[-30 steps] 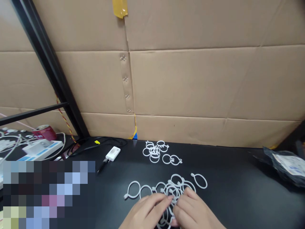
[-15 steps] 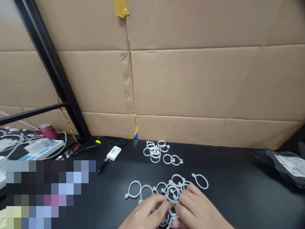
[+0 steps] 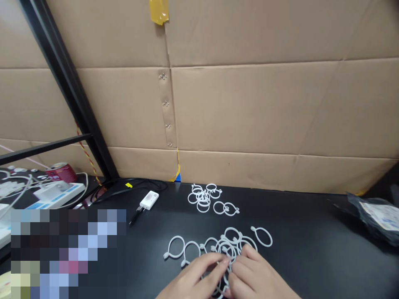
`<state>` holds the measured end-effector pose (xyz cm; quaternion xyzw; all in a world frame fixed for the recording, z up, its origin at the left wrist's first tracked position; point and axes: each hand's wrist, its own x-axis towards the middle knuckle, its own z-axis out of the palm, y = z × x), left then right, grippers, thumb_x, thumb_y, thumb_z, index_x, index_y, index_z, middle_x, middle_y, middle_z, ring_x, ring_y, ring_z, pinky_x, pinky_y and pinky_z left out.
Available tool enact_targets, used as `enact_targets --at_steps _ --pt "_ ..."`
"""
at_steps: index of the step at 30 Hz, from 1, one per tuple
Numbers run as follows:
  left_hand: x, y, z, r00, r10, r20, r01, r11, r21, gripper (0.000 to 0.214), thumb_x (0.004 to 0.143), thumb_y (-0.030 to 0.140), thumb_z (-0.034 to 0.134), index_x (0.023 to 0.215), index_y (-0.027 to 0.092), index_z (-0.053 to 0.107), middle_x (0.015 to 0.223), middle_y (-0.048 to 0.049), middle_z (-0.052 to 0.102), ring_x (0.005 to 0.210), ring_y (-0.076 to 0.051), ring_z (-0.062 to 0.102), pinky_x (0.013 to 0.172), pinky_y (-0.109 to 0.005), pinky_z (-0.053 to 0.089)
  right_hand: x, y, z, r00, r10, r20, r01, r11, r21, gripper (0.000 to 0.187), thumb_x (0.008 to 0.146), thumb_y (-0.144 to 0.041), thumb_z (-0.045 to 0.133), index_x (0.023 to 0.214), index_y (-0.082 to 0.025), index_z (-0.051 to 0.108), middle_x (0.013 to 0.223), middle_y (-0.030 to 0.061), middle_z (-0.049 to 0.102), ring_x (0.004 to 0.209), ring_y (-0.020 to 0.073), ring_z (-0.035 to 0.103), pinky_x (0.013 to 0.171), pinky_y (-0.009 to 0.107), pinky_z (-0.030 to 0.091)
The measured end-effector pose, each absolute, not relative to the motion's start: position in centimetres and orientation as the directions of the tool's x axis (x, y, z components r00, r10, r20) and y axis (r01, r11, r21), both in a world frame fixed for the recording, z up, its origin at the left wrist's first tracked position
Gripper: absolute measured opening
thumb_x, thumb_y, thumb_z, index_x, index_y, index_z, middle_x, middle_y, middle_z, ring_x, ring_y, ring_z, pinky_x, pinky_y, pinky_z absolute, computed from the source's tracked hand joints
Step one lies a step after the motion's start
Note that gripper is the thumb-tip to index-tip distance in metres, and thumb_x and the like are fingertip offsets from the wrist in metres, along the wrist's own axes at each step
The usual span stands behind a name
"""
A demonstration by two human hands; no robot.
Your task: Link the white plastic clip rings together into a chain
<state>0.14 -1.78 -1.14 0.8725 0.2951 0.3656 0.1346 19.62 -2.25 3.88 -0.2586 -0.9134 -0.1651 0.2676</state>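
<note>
Several white plastic rings (image 3: 230, 241) lie in a loose pile on the black table (image 3: 299, 232) near its front edge. My left hand (image 3: 195, 278) and my right hand (image 3: 255, 278) meet over the near side of that pile. Both hands have their fingers curled and pinched on one white ring (image 3: 222, 265) between them. A single ring (image 3: 174, 248) lies at the pile's left and another single ring (image 3: 263, 236) at its right. A second, smaller heap of white rings (image 3: 207, 197) sits farther back, close to the cardboard wall.
A cardboard wall (image 3: 249, 104) closes the back of the table. A white USB adapter (image 3: 149, 200) with black cable lies left of the far rings. A black bag (image 3: 374, 216) rests at the right edge. A white power strip (image 3: 56, 192), a red can (image 3: 59, 171) and a slanted black frame bar (image 3: 68, 91) stand at the left.
Both hands stay over the pile with small finger movements on the ring between them. The view has shifted slightly. The piles have not moved.
</note>
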Motion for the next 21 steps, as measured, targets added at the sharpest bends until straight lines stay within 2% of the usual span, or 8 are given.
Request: enact_targets --at_steps 3,6,9,12,15,17,21 --pt "-0.5 -1.2 -0.5 0.639 0.535 0.552 0.351 -0.842 0.41 0.047 0.095 0.018 0.042 0.141 0.025 0.034 0.131 -0.0068 0.056 0.118 -0.017 0.056 0.096 -0.024 0.047 19.6 -2.4 3.5 -0.714 0.388 0.583 0.567 0.809 0.156 0.048 0.098 -0.013 0.026 0.055 -0.018 0.047 0.049 -0.0019 0.05 0.048 0.0117 0.039 0.056 0.03 0.029" --pt "-0.9 -0.7 -0.2 0.702 0.487 0.52 0.285 -0.861 0.421 0.048 0.096 0.02 0.038 0.144 0.022 0.03 0.137 -0.0098 0.05 0.123 -0.018 0.051 0.098 -0.025 0.045 19.6 -2.7 3.0 -0.691 0.447 0.568 0.607 0.786 0.12 0.047 0.098 -0.012 0.023 0.06 -0.018 0.05 0.054 -0.0004 0.054 0.052 0.0132 0.043 0.06 0.031 0.031" --pt "-0.8 -0.7 -0.5 0.673 0.512 0.533 0.291 -0.846 0.446 0.051 0.094 0.016 0.044 0.142 0.027 0.033 0.135 -0.0083 0.052 0.119 -0.019 0.055 0.095 -0.027 0.048 19.7 -2.8 2.7 -0.677 0.475 0.562 0.626 0.773 0.1 0.046 0.097 -0.01 0.022 0.062 -0.019 0.051 0.055 -0.0002 0.055 0.053 0.0138 0.045 0.06 0.032 0.029" --pt "-0.6 -0.7 -1.0 0.667 0.546 0.507 0.29 -0.817 0.498 0.059 0.088 0.007 0.05 0.139 0.032 0.035 0.132 -0.0064 0.053 0.114 -0.017 0.059 0.092 -0.024 0.05 19.8 -2.4 2.9 -0.695 0.418 0.584 0.593 0.794 0.137 0.045 0.098 -0.011 0.026 0.061 -0.018 0.05 0.053 -0.001 0.053 0.051 0.013 0.042 0.057 0.032 0.027" --pt "-0.7 -0.7 -1.1 0.685 0.558 0.468 0.263 -0.788 0.557 0.063 0.083 0.001 0.055 0.136 0.03 0.038 0.131 -0.0076 0.052 0.114 -0.018 0.058 0.092 -0.022 0.049 20.0 -1.8 3.5 -0.696 0.389 0.603 0.583 0.796 0.161 0.045 0.099 -0.018 0.027 0.06 -0.017 0.05 0.053 -0.001 0.052 0.05 0.0128 0.041 0.058 0.031 0.028" --pt "-0.8 -0.6 -1.0 0.676 0.567 0.47 0.257 -0.78 0.57 0.061 0.082 0.001 0.056 0.134 0.029 0.041 0.129 -0.008 0.052 0.113 -0.018 0.057 0.091 -0.021 0.049 20.2 -1.7 3.8 -0.684 0.414 0.6 0.598 0.79 0.137 0.046 0.101 -0.025 0.026 0.063 -0.017 0.052 0.056 -0.0001 0.054 0.052 0.0136 0.043 0.061 0.032 0.03" --pt "-1.0 -0.6 -0.6 0.656 0.56 0.506 0.274 -0.801 0.532 0.054 0.083 0.004 0.054 0.131 0.025 0.043 0.125 -0.0098 0.053 0.107 -0.018 0.06 0.088 -0.021 0.051 20.4 -1.8 4.1 -0.682 0.438 0.585 0.605 0.788 0.116 0.047 0.101 -0.028 0.025 0.064 -0.017 0.052 0.058 0.0008 0.056 0.054 0.0144 0.045 0.065 0.033 0.031"
